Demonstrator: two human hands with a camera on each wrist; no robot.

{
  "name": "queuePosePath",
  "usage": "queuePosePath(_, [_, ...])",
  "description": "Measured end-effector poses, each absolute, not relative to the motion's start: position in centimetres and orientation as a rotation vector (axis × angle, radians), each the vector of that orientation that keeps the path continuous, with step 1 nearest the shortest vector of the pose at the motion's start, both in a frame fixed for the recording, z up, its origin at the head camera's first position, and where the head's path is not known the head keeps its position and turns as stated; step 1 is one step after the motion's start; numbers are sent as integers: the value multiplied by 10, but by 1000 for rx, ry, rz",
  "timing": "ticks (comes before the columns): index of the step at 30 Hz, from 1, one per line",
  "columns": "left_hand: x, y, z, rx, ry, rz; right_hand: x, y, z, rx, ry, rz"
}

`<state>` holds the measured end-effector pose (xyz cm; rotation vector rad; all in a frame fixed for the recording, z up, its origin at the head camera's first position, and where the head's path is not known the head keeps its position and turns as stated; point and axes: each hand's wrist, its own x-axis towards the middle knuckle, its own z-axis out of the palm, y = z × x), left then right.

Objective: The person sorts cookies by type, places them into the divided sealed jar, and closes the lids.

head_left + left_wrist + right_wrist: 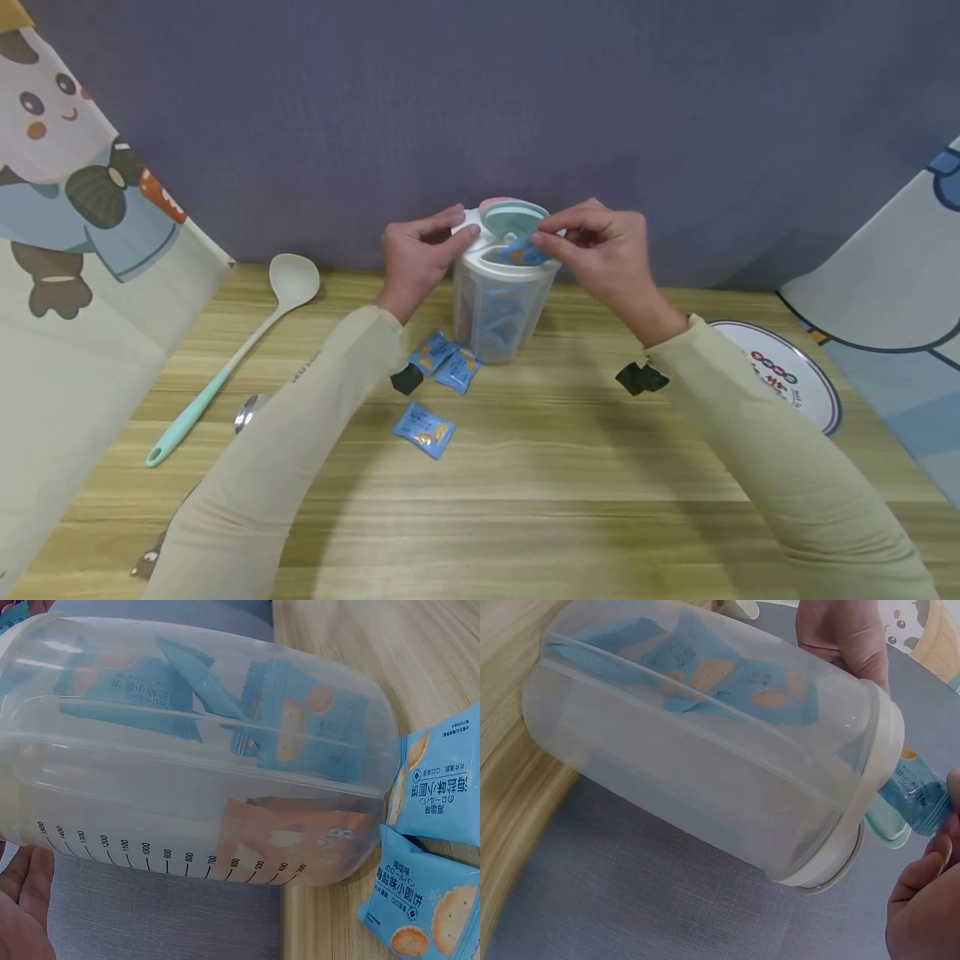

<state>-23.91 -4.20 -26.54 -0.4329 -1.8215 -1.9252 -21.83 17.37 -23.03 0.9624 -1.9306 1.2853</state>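
Note:
A clear plastic storage container [508, 325] with a white lid stands upright at the back of the table, its round green flap [513, 218] raised. My left hand [417, 257] grips the lid's left edge between thumb and fingers. Between thumb and forefinger, my right hand [609, 250] pinches a blue biscuit packet [917, 793] that is partway into the lid's opening. Several blue packets [315, 724] and an orange one [300, 836] show through the container wall. Beside its base lie two blue biscuit packets [458, 370], with another packet [424, 429] nearer the front.
To the left lies a ladle [292, 282] with a pale bowl and green handle. A shiny metal piece [249, 412] is partly hidden by my left sleeve. On the right, my right forearm overlaps a white plate [813, 387]. A grey-blue backdrop [337, 150] rises directly behind the container.

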Motion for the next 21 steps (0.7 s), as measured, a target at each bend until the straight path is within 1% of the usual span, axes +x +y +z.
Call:
queuePosePath(14, [-240, -42, -265, -427, -1826, -1926, -217, 172, -232, 1050, -1918, 1303])
queuePosePath(21, [-241, -43, -267, -439, -1814, -1944, -215, 175, -236, 1010, -1925, 1325])
